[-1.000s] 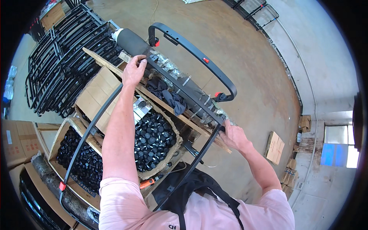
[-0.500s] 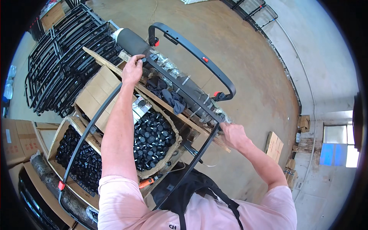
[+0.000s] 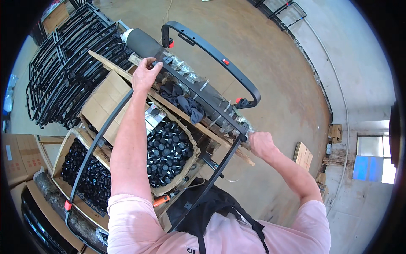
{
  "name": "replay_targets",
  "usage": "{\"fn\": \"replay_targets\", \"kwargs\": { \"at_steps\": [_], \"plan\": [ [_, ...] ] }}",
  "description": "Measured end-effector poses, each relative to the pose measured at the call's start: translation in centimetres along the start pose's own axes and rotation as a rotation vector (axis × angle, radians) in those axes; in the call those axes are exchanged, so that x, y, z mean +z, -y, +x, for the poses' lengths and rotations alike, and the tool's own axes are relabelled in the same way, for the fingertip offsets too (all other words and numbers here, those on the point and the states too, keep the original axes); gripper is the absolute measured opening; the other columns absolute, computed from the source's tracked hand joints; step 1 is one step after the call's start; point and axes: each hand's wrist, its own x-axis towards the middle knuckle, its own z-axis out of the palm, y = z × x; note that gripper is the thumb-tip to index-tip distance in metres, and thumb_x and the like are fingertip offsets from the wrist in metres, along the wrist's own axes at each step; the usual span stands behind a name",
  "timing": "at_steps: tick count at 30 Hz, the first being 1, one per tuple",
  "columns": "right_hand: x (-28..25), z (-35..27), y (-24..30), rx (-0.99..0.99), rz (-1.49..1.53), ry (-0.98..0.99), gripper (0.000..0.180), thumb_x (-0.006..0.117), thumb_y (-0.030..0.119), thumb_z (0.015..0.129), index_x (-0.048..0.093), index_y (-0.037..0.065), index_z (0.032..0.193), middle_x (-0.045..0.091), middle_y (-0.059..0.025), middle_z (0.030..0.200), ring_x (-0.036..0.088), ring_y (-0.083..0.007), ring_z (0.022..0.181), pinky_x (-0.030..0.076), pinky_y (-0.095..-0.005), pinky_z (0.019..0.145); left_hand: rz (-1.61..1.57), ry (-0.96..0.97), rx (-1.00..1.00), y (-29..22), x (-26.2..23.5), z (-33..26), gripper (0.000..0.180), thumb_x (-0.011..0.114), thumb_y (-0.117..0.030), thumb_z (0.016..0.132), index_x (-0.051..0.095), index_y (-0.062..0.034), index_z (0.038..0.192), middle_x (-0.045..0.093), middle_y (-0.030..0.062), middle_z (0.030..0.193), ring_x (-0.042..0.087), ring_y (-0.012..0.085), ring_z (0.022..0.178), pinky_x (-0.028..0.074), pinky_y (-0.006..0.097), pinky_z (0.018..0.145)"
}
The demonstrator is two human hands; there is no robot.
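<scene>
A black metal tube frame (image 3: 198, 93) lies across the padded support, its side bars running back toward me. At its far left corner is my left hand (image 3: 145, 77), fingers curled over the tube and thumb against the bar. My right hand (image 3: 262, 144) is closed in a fist just right of the near right corner; whatever its fingers hold is hidden. Beside that fist a small black round part (image 3: 243, 137) shows at the corner joint. Beyond the frame stands a curved black bar (image 3: 211, 55) with red clips.
Left of the support, a carton of black knobs (image 3: 169, 148) stands beside a box of small black parts (image 3: 84, 173). Many black frames (image 3: 67, 63) are stacked at far left. An orange-handled tool (image 3: 162, 200) lies near my body. Dark cloth (image 3: 186, 108) sits under the frame.
My right hand has drawn slightly right, off the corner joint, uncovering the black round part. My left hand has shifted slightly left, and its fingers have changed position on the tube.
</scene>
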Motion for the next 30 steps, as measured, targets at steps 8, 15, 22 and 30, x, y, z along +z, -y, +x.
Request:
{"fn": "replay_targets", "kwargs": {
  "at_steps": [8,15,22,30],
  "plan": [
    [0.4,0.0,-0.2,-0.019,0.044,-0.111,0.014,0.056,0.012,0.094,0.066,0.004,0.1,0.076,-0.0181,0.087,0.078,-0.0347,0.079,0.061,-0.0482,0.067,0.138,0.024,0.162,0.7,0.3,0.0,0.039,0.074,-0.034,0.096,0.073,-0.0299,0.135,0.067,0.0037,0.133,0.07,0.0238,0.109,0.054,0.04,0.1],
    [-0.6,0.0,-0.3,-0.048,-0.005,0.061,0.015,0.058,0.013,0.092,0.066,0.003,0.102,0.077,-0.0178,0.087,0.078,-0.0351,0.083,0.061,-0.0477,0.071,-0.02,0.095,0.087,1.1,0.2,-0.2,0.046,0.065,-0.031,0.1,0.064,-0.0285,0.146,0.072,0.0016,0.136,0.069,0.023,0.12,0.051,0.038,0.106],
    [-0.5,-0.2,0.3,-0.04,0.062,0.01,0.016,0.063,0.015,0.09,0.066,0.004,0.101,0.077,-0.0185,0.097,0.077,-0.0346,0.093,0.062,-0.048,0.073,0.126,0.146,0.09,-0.4,0.0,0.1,0.071,0.069,-0.045,0.09,0.05,-0.0327,0.157,0.067,-0.0077,0.146,0.068,0.0219,0.123,0.049,0.037,0.108],
    [0.5,0.8,1.1,0.008,0.161,-0.092,0.03,0.062,0.032,0.099,0.065,0.003,0.094,0.075,-0.02,0.084,0.076,-0.037,0.082,0.062,-0.05,0.069,0.177,0.098,0.069,-0.7,-0.5,-0.2,0.082,0.077,-0.044,0.087,0.044,-0.0292,0.161,0.067,-0.0076,0.146,0.068,0.0242,0.124,0.051,0.04,0.107]
  ]
}}
